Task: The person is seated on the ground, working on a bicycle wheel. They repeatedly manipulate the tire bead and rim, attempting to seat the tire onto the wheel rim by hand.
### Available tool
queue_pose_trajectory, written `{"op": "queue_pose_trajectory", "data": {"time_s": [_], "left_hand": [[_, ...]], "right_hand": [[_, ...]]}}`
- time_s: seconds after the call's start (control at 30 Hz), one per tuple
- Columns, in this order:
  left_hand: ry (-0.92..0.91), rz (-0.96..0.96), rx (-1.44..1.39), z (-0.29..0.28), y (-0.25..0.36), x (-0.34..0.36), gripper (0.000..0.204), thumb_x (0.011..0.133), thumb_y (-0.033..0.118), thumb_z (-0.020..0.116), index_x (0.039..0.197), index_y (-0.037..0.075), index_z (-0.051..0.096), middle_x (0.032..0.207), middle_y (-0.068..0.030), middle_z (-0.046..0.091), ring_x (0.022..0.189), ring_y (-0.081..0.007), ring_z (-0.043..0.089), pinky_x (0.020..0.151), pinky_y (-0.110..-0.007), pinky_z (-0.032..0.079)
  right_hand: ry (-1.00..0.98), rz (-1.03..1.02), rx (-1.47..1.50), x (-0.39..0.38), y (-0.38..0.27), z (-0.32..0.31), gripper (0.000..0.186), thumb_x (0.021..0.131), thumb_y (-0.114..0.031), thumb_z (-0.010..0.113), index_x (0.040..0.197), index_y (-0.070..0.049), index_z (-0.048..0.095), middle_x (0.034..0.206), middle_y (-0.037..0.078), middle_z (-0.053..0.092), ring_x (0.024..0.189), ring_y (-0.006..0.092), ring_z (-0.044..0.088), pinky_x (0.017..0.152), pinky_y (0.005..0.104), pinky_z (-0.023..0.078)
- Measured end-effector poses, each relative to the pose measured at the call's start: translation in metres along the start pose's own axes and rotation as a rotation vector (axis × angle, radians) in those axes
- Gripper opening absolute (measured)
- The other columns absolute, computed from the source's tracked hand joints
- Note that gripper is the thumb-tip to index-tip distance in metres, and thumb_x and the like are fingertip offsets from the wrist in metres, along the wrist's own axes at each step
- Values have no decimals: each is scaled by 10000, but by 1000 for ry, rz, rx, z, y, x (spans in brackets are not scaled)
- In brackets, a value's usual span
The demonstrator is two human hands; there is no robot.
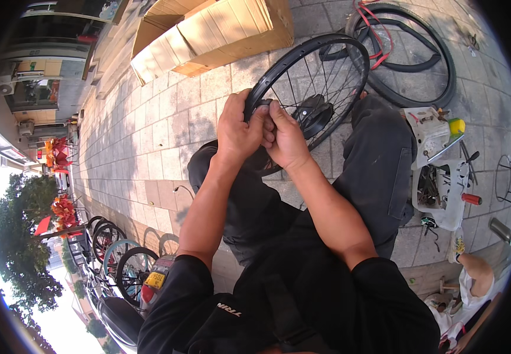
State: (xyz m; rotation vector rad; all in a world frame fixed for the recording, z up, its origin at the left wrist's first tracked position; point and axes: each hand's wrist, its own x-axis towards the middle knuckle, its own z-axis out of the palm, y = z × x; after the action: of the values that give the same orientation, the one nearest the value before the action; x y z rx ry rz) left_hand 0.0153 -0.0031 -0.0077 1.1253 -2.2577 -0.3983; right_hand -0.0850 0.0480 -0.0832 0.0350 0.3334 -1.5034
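The person sits on the paving with a black spoked bicycle wheel standing between the knees. The left hand and right hand meet at its near-left rim, fingers curled tight around it. A tyre lies far right, a cardboard box far left.

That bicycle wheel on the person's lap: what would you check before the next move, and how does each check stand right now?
1. Left hand on the wheel rim: ok, it grips the rim.
2. Right hand at the same spot on the rim: ok, beside the left.
3. Wheel steadied: ok, it rests across the knees.
4. Tool tray within reach: ok, on the paving at the person's right.
5. Loose tyre clear of the wheel: ok, lying behind.
6. What the fingers pinch: cannot tell, hidden.
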Motion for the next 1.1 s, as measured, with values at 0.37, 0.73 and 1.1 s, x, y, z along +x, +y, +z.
{"op": "queue_pose_trajectory", "data": {"time_s": [0.37, 0.73, 1.1], "left_hand": [[36, 90, 21, 0, 14, -5, 342, 909, 137, 788, 1154, -71, 671, 901, -210, 654, 763, -396, 665, 695, -447, 552], [-32, 219, -170, -12, 7, -12, 442, 884, 39, 785, 1293, -45, 639, 1072, -217, 680, 974, -390, 688, 900, -423, 565], [11, 99, 5, 1, 4, -24, 355, 901, 133, 831, 1178, -11, 660, 975, -187, 707, 830, -398, 723, 694, -443, 587]], "right_hand": [[160, 114, -32, -10, -13, -1, 310, 1091, -406, 634, 899, -162, 632, 617, -73, 422, 461, 80, 362, 423, 276, 260], [259, 372, -200, -14, -38, 19, 309, 1054, -406, 597, 853, -172, 584, 638, -48, 500, 461, 105, 414, 415, 288, 250], [-78, 205, 184, -29, -11, -25, 242, 1109, -370, 564, 1052, -149, 644, 835, -31, 612, 599, 102, 519, 466, 279, 353]]}}
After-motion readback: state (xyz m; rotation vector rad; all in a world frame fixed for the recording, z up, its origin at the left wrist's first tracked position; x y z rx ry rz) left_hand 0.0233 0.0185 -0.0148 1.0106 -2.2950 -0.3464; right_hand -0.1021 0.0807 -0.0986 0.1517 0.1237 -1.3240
